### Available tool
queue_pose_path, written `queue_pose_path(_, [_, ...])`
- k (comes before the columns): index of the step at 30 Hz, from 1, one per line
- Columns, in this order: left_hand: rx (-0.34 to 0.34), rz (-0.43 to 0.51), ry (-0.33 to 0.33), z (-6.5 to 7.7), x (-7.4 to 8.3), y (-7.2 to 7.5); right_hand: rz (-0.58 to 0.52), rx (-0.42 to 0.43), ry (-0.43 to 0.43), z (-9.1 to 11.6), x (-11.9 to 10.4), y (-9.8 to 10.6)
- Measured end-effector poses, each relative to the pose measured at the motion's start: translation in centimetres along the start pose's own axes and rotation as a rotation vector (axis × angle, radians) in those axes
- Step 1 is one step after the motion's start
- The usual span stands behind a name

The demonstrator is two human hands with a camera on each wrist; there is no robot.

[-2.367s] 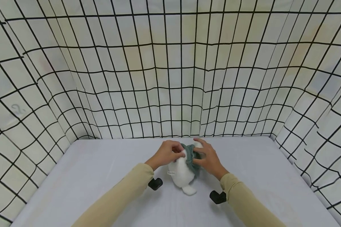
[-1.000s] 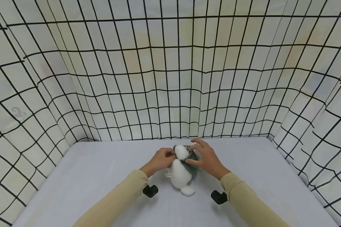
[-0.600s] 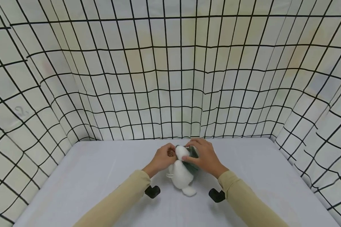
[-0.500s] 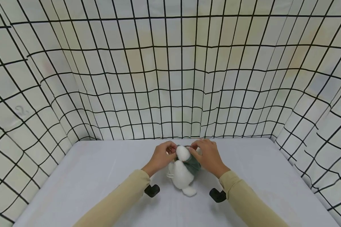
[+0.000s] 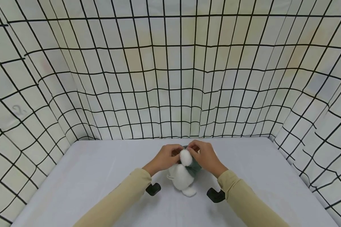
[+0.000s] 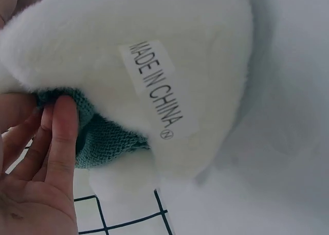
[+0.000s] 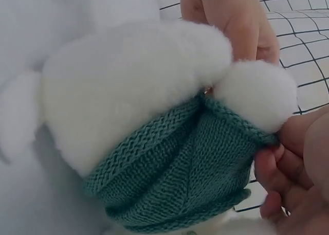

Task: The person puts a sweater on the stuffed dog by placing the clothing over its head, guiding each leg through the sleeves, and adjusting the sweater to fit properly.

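A white plush toy [image 5: 182, 178] lies on its side on the table, a teal knitted sweater [image 7: 180, 168] around part of it. In the left wrist view a tag reading "MADE IN CHINA" [image 6: 154, 86] shows on its fur. One rounded white limb [image 5: 186, 157] sticks up past the knit edge, between the hands. My left hand [image 5: 166, 157] pinches the knit between thumb and fingers on the limb's left side. On its right, my right hand [image 5: 206, 156] pinches the sweater's edge by its fingertips. The toy's far side is hidden by the hands and knit.
A white-covered table [image 5: 102, 183] extends around the toy. White walls with a black grid [image 5: 173, 94] enclose it at the back and sides. Black wrist mounts [image 5: 216, 195] hang below both cuffs.
The white limb has come into view past the knit. My right hand's spread fingers have drawn together into a pinch on the sweater edge, and both hands have moved closer together.
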State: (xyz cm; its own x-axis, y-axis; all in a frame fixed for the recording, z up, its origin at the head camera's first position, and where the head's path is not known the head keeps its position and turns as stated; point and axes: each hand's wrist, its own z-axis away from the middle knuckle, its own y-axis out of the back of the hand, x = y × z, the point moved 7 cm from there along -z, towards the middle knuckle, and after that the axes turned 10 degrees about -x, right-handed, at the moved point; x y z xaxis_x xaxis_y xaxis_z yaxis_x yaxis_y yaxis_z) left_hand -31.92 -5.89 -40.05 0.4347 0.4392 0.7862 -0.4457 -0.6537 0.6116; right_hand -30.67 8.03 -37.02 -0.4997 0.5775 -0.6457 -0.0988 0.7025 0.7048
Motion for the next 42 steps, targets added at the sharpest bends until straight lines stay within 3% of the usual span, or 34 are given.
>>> queue_pose_path(3, [-0.001, 0.012, 0.001, 0.0, 0.0, 0.1, -0.062, -0.023, -0.023, 0.0, 0.2, -0.1])
queue_pose_path(7, [0.013, 0.108, 0.036, 0.1, -0.3, 0.4, -0.088, -0.064, -0.070, 0.1, 0.8, -0.1])
queue_pose_path(12, [0.032, 0.239, 0.082, 0.3, -0.8, 0.7, 0.003, -0.126, 0.011, 0.4, 0.7, 0.0])
queue_pose_path(17, [0.054, 0.192, 0.080, 0.9, -1.0, 1.2, 0.187, -0.135, 0.124, 0.9, 0.2, 0.2])
queue_pose_path(19, [0.054, 0.149, 0.080, 1.2, -1.0, 1.3, 0.265, -0.119, 0.126, 1.1, 0.5, 0.6])
queue_pose_path(22, [0.016, 0.085, 0.098, 1.8, -1.2, 1.3, 0.312, -0.144, 0.063, 1.4, 1.9, 1.2])
queue_pose_path(25, [-0.042, 0.033, 0.122, 2.4, -1.4, 1.0, 0.290, -0.219, -0.043, 1.6, 4.3, 1.3])
queue_pose_path(31, [-0.126, -0.012, 0.131, 2.8, -2.0, 0.2, 0.086, -0.307, -0.150, 2.0, 8.2, 0.8])
queue_pose_path(35, [-0.161, 0.003, 0.124, 2.8, -2.3, -0.5, 0.026, -0.293, -0.221, 2.3, 9.9, 0.4])
queue_pose_path(38, [-0.152, 0.016, 0.117, 2.8, -2.3, -0.6, 0.000, -0.265, -0.257, 2.5, 10.7, 0.3])
queue_pose_path(42, [-0.127, 0.009, 0.148, 2.9, -2.5, -0.4, -0.004, -0.167, -0.245, 2.6, 10.8, 0.7])
